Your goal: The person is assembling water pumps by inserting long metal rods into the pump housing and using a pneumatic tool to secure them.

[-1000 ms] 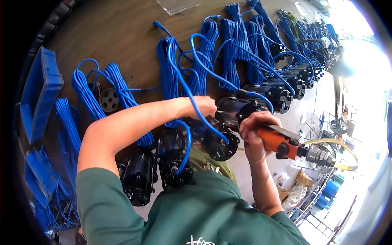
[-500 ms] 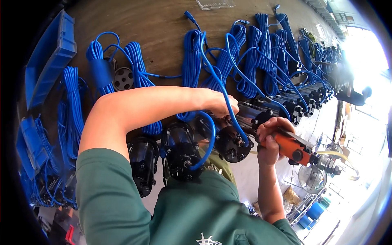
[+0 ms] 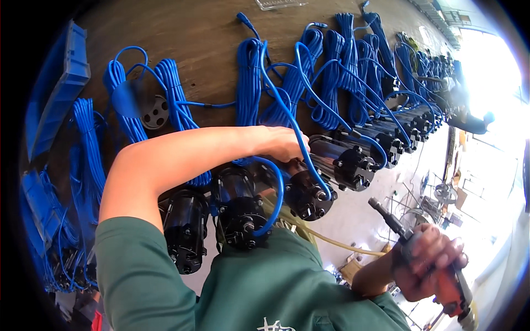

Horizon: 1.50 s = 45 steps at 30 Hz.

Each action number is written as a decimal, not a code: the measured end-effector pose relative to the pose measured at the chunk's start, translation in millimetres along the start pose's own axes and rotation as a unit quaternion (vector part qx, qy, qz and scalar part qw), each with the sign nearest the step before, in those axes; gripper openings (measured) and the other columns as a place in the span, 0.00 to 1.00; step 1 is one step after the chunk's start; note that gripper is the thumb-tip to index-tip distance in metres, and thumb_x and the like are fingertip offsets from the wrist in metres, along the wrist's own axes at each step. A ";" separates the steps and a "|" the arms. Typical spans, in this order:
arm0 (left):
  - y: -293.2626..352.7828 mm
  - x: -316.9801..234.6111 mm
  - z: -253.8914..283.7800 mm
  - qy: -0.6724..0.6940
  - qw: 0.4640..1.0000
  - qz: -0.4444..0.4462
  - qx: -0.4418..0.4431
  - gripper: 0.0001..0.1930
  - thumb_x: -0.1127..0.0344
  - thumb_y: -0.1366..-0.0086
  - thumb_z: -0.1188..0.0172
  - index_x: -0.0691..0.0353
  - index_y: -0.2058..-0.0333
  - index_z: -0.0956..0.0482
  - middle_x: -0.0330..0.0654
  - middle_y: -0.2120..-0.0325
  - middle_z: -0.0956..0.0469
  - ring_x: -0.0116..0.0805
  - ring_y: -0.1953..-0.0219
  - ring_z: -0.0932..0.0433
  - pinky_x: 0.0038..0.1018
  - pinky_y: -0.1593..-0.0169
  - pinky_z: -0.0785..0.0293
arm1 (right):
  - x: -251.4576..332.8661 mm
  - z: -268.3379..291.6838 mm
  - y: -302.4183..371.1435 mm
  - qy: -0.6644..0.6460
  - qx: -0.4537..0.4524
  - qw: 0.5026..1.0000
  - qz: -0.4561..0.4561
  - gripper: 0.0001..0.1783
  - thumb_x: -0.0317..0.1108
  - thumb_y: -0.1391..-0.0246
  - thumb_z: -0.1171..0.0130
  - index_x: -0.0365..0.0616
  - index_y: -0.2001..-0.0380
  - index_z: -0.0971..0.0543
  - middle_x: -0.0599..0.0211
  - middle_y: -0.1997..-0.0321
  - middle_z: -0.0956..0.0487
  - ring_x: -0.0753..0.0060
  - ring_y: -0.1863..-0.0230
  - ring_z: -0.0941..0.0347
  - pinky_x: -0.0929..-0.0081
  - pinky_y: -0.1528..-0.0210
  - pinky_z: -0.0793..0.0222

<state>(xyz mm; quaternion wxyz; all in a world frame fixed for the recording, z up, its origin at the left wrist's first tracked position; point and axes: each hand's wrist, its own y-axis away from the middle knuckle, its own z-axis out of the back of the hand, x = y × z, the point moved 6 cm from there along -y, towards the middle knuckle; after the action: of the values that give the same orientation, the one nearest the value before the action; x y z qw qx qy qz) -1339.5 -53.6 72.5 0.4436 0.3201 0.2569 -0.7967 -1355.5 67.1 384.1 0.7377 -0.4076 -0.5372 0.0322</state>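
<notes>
My left arm reaches across to a black cylindrical unit point(image 3: 306, 201) with a bolted end cap and a blue cable coming out of it. My left hand point(image 3: 279, 143) is closed on its upper side, its fingertips partly hidden behind the cable. At the lower right, away from the units, my right hand point(image 3: 428, 259) grips an orange air driver point(image 3: 450, 289). Its black socket end point(image 3: 381, 209) points up and left. Another capped cylinder point(image 3: 348, 163) lies just right of my left hand, and a similar one point(image 3: 243, 212) stands to the left.
Coiled blue cables point(image 3: 249, 83) lie in a row along the brown bench point(image 3: 204, 33), with more capped units at its edge toward the right. A blue bin point(image 3: 58, 91) stands at the far left. A yellowish hose point(image 3: 342, 244) runs below the bench edge.
My right hand has pulled the air driver away from the cylinders, down and to the right, turning its socket end upward. My left hand stays on the unit, shifted slightly left in view.
</notes>
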 end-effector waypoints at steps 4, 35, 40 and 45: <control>-3.8 -0.4 -0.5 0.018 1.000 0.005 0.008 0.06 0.70 0.45 0.35 0.67 0.73 0.14 0.55 0.75 0.17 0.52 0.67 0.16 0.39 0.64 0.20 | -55.3 33.1 89.5 -0.136 -0.121 0.967 -0.181 0.24 0.31 0.43 0.38 0.40 0.44 0.29 0.62 0.63 0.23 0.76 0.77 0.29 0.76 0.66 0.29; 0.3 18.8 -15.4 -0.029 0.999 0.043 0.006 0.06 0.68 0.42 0.34 0.62 0.67 0.13 0.54 0.71 0.17 0.53 0.66 0.17 0.40 0.63 0.20 | -143.0 -5.6 69.4 -0.034 -0.050 0.980 -0.190 0.31 0.27 0.51 0.42 0.34 0.41 0.31 0.50 0.60 0.20 0.77 0.80 0.29 0.78 0.72 0.27; 6.6 17.7 -10.1 0.031 0.995 0.093 0.000 0.03 0.71 0.46 0.35 0.59 0.75 0.13 0.51 0.76 0.16 0.52 0.68 0.17 0.40 0.65 0.20 | -143.1 -4.7 71.6 -0.034 -0.051 0.979 -0.192 0.30 0.27 0.51 0.41 0.33 0.42 0.30 0.51 0.61 0.20 0.78 0.79 0.27 0.79 0.71 0.27; 67.2 -42.7 78.2 0.007 0.980 0.183 -0.083 0.03 0.74 0.47 0.40 0.66 0.75 0.18 0.57 0.75 0.20 0.58 0.68 0.20 0.46 0.63 0.23 | -140.6 -6.7 72.0 0.018 -0.003 0.977 -0.210 0.29 0.32 0.49 0.40 0.35 0.43 0.30 0.52 0.63 0.21 0.76 0.80 0.30 0.76 0.71 0.27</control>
<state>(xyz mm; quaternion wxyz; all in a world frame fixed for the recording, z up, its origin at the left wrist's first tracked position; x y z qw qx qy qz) -1285.9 -116.5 147.4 0.6047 0.3294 0.2627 -0.6759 -1381.0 42.9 229.9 0.7362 -0.2882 -0.5978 -0.1328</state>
